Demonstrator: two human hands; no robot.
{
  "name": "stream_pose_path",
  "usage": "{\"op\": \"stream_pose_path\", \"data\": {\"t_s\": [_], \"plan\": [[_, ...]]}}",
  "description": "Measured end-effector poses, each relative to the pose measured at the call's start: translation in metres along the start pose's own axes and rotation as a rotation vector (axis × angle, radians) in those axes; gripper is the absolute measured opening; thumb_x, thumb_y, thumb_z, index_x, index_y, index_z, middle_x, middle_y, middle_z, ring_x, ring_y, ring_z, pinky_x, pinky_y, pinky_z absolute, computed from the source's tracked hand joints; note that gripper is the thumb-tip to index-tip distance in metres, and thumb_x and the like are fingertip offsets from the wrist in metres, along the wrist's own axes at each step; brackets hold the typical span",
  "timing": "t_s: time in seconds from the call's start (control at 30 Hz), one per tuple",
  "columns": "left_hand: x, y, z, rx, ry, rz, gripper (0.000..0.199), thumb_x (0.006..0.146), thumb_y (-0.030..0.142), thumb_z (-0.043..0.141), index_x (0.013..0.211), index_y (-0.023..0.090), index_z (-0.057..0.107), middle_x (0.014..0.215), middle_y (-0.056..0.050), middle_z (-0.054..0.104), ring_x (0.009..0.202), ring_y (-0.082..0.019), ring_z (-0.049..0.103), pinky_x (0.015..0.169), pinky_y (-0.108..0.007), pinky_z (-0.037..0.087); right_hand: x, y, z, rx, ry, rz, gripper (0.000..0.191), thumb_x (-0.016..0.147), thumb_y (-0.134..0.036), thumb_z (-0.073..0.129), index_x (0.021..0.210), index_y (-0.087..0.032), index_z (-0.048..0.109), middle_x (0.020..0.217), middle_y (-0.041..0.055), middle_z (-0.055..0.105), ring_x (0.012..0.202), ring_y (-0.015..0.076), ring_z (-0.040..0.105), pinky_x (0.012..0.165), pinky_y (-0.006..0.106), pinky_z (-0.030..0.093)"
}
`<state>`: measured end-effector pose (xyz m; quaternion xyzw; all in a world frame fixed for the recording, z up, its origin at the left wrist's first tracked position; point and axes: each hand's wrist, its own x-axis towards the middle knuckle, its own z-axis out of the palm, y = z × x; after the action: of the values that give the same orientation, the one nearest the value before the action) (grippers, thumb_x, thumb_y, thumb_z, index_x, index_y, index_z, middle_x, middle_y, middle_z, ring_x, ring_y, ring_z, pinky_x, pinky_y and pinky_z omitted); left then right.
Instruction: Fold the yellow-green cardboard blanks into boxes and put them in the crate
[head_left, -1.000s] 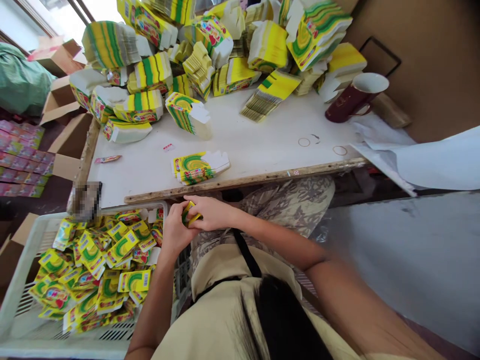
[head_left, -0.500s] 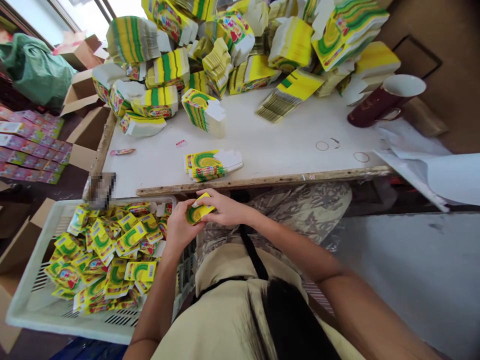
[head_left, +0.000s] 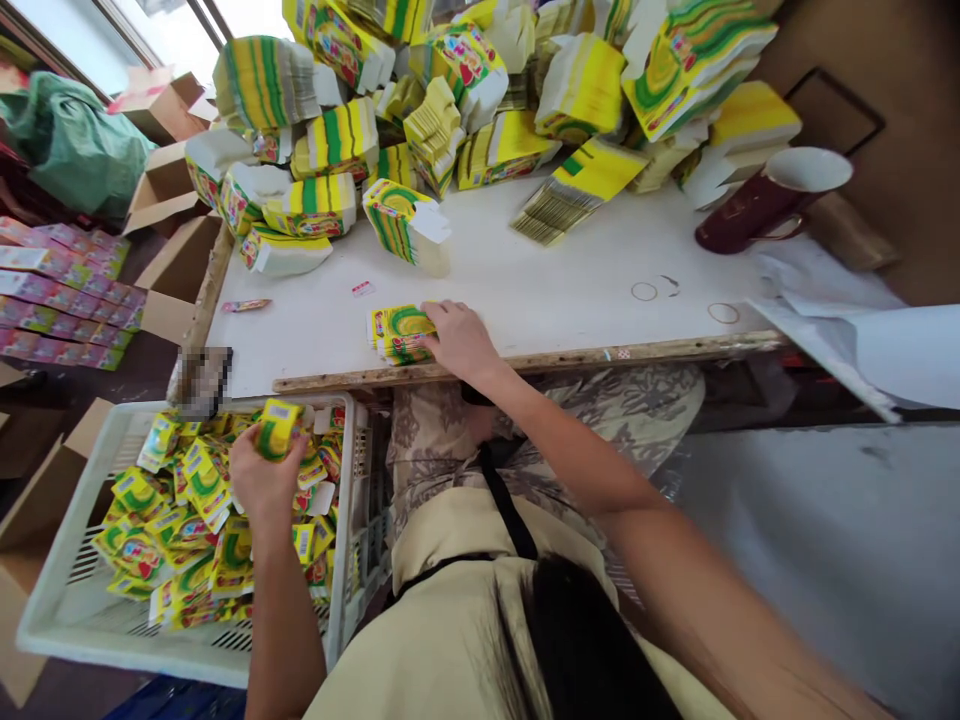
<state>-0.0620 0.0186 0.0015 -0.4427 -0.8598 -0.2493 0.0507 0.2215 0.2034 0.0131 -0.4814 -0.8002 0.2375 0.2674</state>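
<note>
A small yellow-and-green box (head_left: 277,428) is gripped in my left hand (head_left: 262,480), above the pale plastic crate (head_left: 135,650) on the left. Many similar boxes (head_left: 180,530) lie heaped inside that crate. My right hand (head_left: 466,345) is at the table's front edge, its fingers closed over the right end of a small stack of flat cartons (head_left: 397,328). The hand covers the stack's white flaps.
Bundles of flat cartons (head_left: 330,140) are piled along the back of the white table (head_left: 540,290). A dark red mug (head_left: 757,205) leans at the right. Near the left edge lie a small pink wrapped item (head_left: 247,305) and cardboard boxes (head_left: 176,265). Loose paper (head_left: 885,350) hangs off the right side.
My hands have parted from in front of my lap. The left has carried the box left over the crate; the right has let go of it and reached up to the carton stack.
</note>
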Motion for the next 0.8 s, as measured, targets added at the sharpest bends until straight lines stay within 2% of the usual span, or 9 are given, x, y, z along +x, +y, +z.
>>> {"op": "stream_pose_path", "data": {"t_s": [0.1, 0.2, 0.27, 0.4, 0.5, 0.6, 0.7, 0.77, 0.8], "plan": [[0.007, -0.033, -0.015, 0.092, 0.028, -0.081, 0.066, 0.066, 0.054, 0.075, 0.115, 0.015, 0.056, 0.109, -0.013, 0.058, 0.111, -0.035, 0.056, 0.101, -0.052, 0.045, 0.008, 0.006, 0.004, -0.187, -0.082, 0.021, 0.029, 0.090, -0.021, 0.060, 0.117, -0.011, 0.062, 0.114, 0.0177, 0.063, 0.107, 0.0305, 0.055, 0.093, 0.042, 0.043], [0.003, -0.050, -0.023, 0.139, 0.050, -0.132, 0.067, 0.067, 0.054, 0.074, 0.118, 0.014, 0.054, 0.112, -0.015, 0.058, 0.114, -0.036, 0.055, 0.101, -0.053, 0.043, 0.006, 0.007, 0.010, -0.222, -0.049, -0.009, 0.031, 0.091, -0.022, 0.058, 0.120, -0.011, 0.060, 0.113, 0.0179, 0.062, 0.105, 0.0306, 0.054, 0.091, 0.041, 0.043], [-0.002, -0.058, -0.025, 0.197, 0.005, -0.193, 0.068, 0.069, 0.053, 0.072, 0.120, 0.013, 0.054, 0.114, -0.018, 0.058, 0.115, -0.038, 0.054, 0.100, -0.054, 0.043, 0.003, 0.006, 0.013, -0.228, -0.028, -0.018, 0.033, 0.091, -0.021, 0.059, 0.121, -0.011, 0.059, 0.113, 0.0179, 0.061, 0.105, 0.0309, 0.054, 0.091, 0.040, 0.042], [-0.012, -0.075, -0.024, 0.317, -0.183, -0.357, 0.076, 0.068, 0.056, 0.073, 0.125, 0.011, 0.052, 0.121, -0.027, 0.056, 0.120, -0.046, 0.051, 0.098, -0.061, 0.040, -0.003, 0.003, 0.015, -0.311, 0.040, -0.006, 0.035, 0.089, -0.023, 0.061, 0.122, -0.010, 0.058, 0.114, 0.0198, 0.060, 0.103, 0.0321, 0.054, 0.087, 0.041, 0.041], [-0.016, -0.082, -0.022, 0.328, -0.144, -0.387, 0.093, 0.063, 0.058, 0.078, 0.135, 0.010, 0.045, 0.133, -0.032, 0.048, 0.126, -0.051, 0.044, 0.098, -0.068, 0.036, -0.004, 0.003, 0.016, -0.381, 0.034, 0.014, 0.028, 0.091, -0.026, 0.059, 0.114, -0.009, 0.060, 0.108, 0.0195, 0.062, 0.100, 0.0320, 0.054, 0.086, 0.042, 0.039], [-0.011, -0.075, -0.019, 0.245, -0.046, -0.274, 0.086, 0.068, 0.056, 0.076, 0.135, 0.010, 0.047, 0.134, -0.029, 0.049, 0.130, -0.047, 0.043, 0.103, -0.065, 0.034, -0.002, 0.001, 0.016, -0.398, 0.003, 0.044, 0.025, 0.091, -0.024, 0.059, 0.112, -0.009, 0.060, 0.107, 0.0196, 0.063, 0.101, 0.0321, 0.055, 0.086, 0.041, 0.039], [-0.004, -0.048, -0.009, 0.003, -0.017, -0.071, 0.067, 0.074, 0.050, 0.071, 0.127, 0.013, 0.054, 0.127, -0.021, 0.056, 0.128, -0.037, 0.047, 0.108, -0.055, 0.037, 0.000, 0.002, 0.015, -0.316, 0.064, 0.050, 0.024, 0.088, -0.020, 0.062, 0.110, -0.011, 0.058, 0.109, 0.0187, 0.062, 0.101, 0.0308, 0.056, 0.086, 0.040, 0.040], [-0.005, -0.021, 0.003, -0.251, -0.082, 0.021, 0.058, 0.077, 0.048, 0.070, 0.123, 0.015, 0.057, 0.124, -0.016, 0.060, 0.121, -0.031, 0.054, 0.103, -0.048, 0.044, -0.001, 0.002, 0.013, -0.154, 0.130, 0.028, 0.020, 0.088, -0.018, 0.061, 0.106, -0.014, 0.055, 0.104, 0.0145, 0.063, 0.096, 0.0269, 0.057, 0.085, 0.039, 0.041], [-0.007, -0.005, 0.010, -0.398, -0.152, 0.042, 0.055, 0.078, 0.047, 0.070, 0.122, 0.017, 0.057, 0.124, -0.015, 0.061, 0.117, -0.029, 0.057, 0.099, -0.046, 0.047, -0.002, 0.001, 0.012, -0.032, 0.154, 0.012, 0.018, 0.087, -0.019, 0.061, 0.104, -0.016, 0.054, 0.099, 0.0111, 0.063, 0.092, 0.0242, 0.058, 0.083, 0.037, 0.043]]}}
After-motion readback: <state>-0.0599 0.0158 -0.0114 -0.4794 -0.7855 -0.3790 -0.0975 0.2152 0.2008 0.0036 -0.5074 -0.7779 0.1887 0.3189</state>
